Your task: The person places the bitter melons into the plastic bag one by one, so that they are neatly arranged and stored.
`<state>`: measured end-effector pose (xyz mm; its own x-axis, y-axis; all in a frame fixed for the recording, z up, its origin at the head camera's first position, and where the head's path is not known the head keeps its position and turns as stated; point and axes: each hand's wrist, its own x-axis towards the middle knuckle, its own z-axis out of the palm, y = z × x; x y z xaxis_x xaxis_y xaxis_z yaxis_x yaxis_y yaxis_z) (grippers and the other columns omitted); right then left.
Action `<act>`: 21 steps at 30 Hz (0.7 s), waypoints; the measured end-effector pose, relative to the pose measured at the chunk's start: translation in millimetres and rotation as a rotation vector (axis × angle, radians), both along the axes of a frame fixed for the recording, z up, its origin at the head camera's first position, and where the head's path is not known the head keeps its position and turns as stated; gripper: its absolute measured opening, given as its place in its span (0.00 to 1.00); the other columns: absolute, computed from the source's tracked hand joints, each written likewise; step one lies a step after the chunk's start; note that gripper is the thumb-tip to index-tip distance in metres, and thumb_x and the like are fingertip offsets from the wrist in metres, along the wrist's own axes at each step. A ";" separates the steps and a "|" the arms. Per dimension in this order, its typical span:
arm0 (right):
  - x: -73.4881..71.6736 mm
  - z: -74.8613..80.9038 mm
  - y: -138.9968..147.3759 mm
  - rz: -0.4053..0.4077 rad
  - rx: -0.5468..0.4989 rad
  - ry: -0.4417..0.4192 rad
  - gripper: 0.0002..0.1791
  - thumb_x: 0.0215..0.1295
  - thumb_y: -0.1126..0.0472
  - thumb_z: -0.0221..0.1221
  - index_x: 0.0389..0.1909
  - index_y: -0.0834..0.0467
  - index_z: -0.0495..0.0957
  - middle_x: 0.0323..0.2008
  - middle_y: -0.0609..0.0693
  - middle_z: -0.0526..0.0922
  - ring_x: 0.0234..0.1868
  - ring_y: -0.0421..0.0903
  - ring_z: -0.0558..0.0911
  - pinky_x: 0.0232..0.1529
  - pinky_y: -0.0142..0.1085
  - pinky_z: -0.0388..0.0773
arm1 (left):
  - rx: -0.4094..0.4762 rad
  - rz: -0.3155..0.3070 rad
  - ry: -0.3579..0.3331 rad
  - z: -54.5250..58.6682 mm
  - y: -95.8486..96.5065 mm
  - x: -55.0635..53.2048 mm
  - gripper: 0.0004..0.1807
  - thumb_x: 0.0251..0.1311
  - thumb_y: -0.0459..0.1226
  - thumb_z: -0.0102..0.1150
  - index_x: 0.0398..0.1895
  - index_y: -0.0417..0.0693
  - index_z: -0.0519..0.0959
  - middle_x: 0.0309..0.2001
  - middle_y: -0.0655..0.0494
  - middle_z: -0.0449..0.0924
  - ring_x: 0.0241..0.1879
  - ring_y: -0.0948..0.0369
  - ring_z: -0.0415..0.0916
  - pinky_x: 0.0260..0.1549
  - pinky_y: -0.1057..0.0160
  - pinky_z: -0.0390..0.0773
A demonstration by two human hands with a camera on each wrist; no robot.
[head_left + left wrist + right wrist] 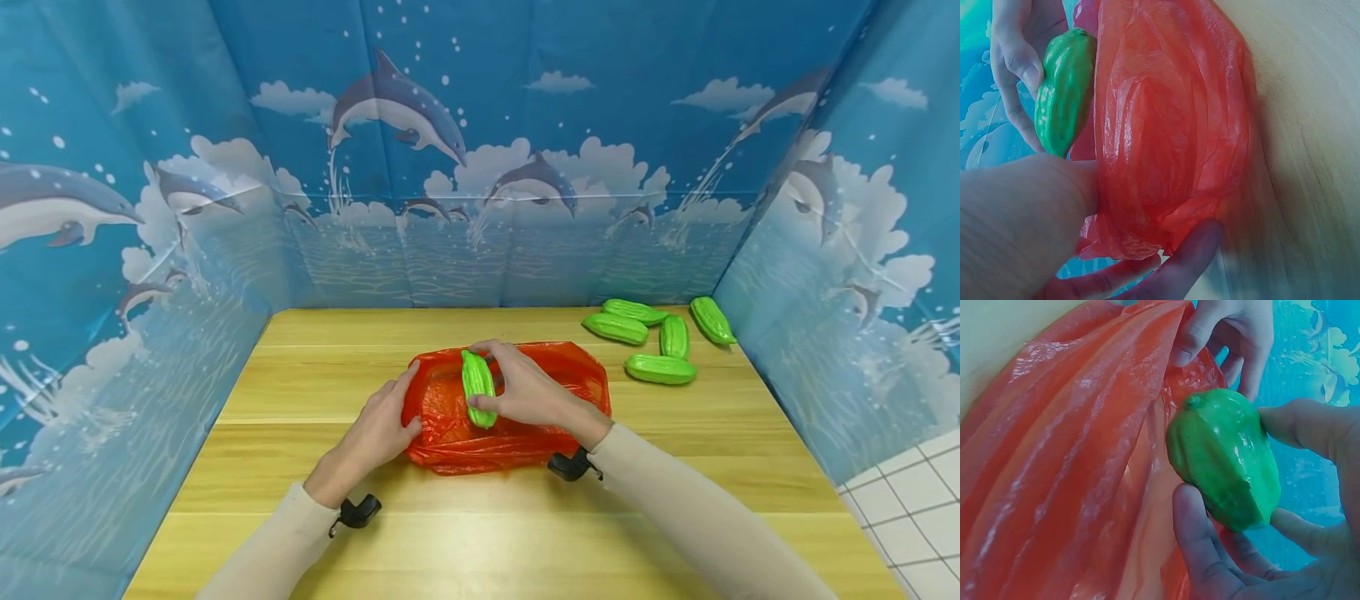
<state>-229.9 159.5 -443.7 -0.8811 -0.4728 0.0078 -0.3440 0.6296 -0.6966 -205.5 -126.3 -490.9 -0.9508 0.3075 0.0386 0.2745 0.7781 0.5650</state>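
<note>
A red plastic bag (517, 454) lies on the wooden table with its wide mouth facing up. At the bag's left end, my left hand (386, 421) grips its rim between thumb and fingers. My right hand (528, 387) holds a glossy green ridged fruit (478, 387) over the bag's mouth, thumb on the near side and fingers on the far side. From the right wrist view, the fruit (1225, 459) shows deep lengthwise ridges and a small stem nub. The left wrist view shows the fruit (1066, 90) just beside the red film (1166, 119). Folds hide part of the bag's inside.
Several more green ridged fruits (660, 369) lie loose at the table's back right, one (712, 321) close to the right curtain. Dolphin-printed curtains (465, 250) stand along the back and both sides of the wooden table (315, 367). White tiles (911, 500) show at the lower right.
</note>
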 end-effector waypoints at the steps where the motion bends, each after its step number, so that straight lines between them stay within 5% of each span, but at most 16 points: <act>1: -1.4 0.0 -1.8 0.006 0.011 -0.002 0.45 0.78 0.49 0.76 0.89 0.52 0.67 0.74 0.55 0.81 0.70 0.54 0.83 0.63 0.52 0.90 | 0.000 0.000 0.001 0.4 0.1 -0.1 0.55 0.75 0.32 0.75 0.98 0.46 0.54 0.83 0.28 0.74 0.77 0.32 0.81 0.72 0.34 0.87; 12: -12.4 -1.0 -31.5 0.076 0.113 -0.076 0.43 0.77 0.49 0.77 0.86 0.53 0.71 0.70 0.55 0.83 0.57 0.51 0.81 0.57 0.47 0.88 | 0.022 -0.011 0.002 -0.3 -3.0 -1.3 0.53 0.76 0.32 0.73 0.98 0.45 0.53 0.85 0.28 0.72 0.79 0.33 0.79 0.73 0.34 0.86; 21: -16.3 -12.6 -45.3 0.070 0.135 -0.132 0.45 0.80 0.45 0.75 0.88 0.57 0.69 0.75 0.59 0.83 0.72 0.60 0.81 0.73 0.59 0.87 | 0.033 -0.012 -0.013 -1.6 -1.3 0.9 0.53 0.77 0.32 0.73 0.98 0.46 0.54 0.80 0.30 0.77 0.71 0.36 0.86 0.64 0.37 0.93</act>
